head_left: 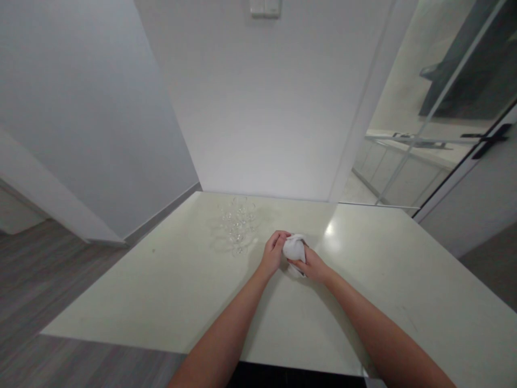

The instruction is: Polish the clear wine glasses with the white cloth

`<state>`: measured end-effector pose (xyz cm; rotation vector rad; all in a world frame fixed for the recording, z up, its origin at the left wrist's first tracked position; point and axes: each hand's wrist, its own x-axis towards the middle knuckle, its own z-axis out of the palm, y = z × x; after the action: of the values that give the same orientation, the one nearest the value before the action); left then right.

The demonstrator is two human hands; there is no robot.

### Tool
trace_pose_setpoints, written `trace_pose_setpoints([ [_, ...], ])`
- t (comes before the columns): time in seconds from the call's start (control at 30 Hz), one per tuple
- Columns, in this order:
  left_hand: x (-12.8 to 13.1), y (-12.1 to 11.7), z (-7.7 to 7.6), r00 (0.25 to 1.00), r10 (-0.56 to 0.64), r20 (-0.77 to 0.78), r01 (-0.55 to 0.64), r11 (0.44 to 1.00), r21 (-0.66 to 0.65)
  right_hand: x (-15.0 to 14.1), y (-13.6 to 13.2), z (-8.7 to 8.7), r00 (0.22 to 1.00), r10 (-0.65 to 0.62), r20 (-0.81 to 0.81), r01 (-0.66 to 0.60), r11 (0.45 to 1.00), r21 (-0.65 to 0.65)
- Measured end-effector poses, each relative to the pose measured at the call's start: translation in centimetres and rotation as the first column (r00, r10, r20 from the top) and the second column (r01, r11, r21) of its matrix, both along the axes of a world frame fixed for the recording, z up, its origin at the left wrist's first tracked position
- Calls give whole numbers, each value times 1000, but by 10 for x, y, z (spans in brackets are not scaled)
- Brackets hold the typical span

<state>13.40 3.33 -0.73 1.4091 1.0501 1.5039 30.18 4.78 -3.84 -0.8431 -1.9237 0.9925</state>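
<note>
Over the middle of the pale table, a bunched white cloth (294,248) sits between my two hands. My left hand (275,250) is closed at the cloth's left side, fingers curled over its upper edge. From the right, my right hand (311,263) grips it with the thumb across the front, and a loose end hangs below. Whether something is wrapped inside the cloth is hidden. Left of my hands, several clear glasses (238,223) stand in a close group; their outlines are faint.
The pale glossy table (133,302) runs up to a white wall (262,108). A glass-paned partition (407,156) and a door with a black handle (490,141) are at the right. Grey wood flooring (36,280) lies to the left.
</note>
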Motion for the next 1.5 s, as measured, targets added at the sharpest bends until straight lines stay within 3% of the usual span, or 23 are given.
trace_pose_setpoints([
  [0.23, -1, -2, 5, 1000, -25, 11, 25, 998, -58, -7, -7, 4, 996, 19, -84, -29, 993, -115],
  [0.47, -2, -10, 5, 992, -102, -76, 106, 993, 56, -7, -6, 2, 980, 106, -170, -131, 980, -148],
  [0.57, 2, -10, 1, 989, -66, -135, 73, 996, 55, -10, -7, 6, 971, 112, -209, -146, 978, -152],
  [0.7, 4, -6, -1, 996, -88, -5, 88, 996, -19, -8, -7, 11, 966, 72, -247, -126, 969, -210],
  [0.77, 2, -4, -2, 975, -174, 140, 181, 983, -41, -3, -5, 10, 959, 41, -281, -135, 936, -324],
  [0.9, 0, 0, -4, 877, -359, 321, 393, 918, -48, 5, -3, 4, 969, 9, -246, -154, 799, -581],
  [0.97, 1, 3, -7, 894, -322, 312, 359, 931, -68, 3, -3, 3, 971, 7, -241, -144, 817, -558],
  [1.07, 0, 8, -10, 968, -108, 227, 137, 984, -115, -4, -5, 6, 966, 9, -257, -113, 913, -392],
  [1.13, -2, 7, -8, 978, -78, 193, 105, 985, -134, -5, -7, 8, 965, 10, -263, -113, 918, -381],
  [1.2, -5, 4, -4, 957, -182, 224, 215, 968, -132, -2, -11, 9, 963, -5, -268, -138, 849, -511],
  [1.3, -6, -1, 1, 893, -327, 308, 371, 924, -92, 3, -15, 8, 962, -35, -272, -172, 694, -699],
  [1.33, -5, -2, 1, 882, -344, 323, 389, 918, -83, 3, -16, 9, 959, -46, -281, -174, 685, -708],
  [1.4, -3, 0, 0, 892, -327, 311, 371, 924, -93, -1, -17, 11, 948, -55, -312, -167, 750, -640],
  [1.5, -1, 3, -6, 960, -217, 175, 241, 962, -129, -10, -17, 18, 944, 18, -328, -181, 862, -473],
])
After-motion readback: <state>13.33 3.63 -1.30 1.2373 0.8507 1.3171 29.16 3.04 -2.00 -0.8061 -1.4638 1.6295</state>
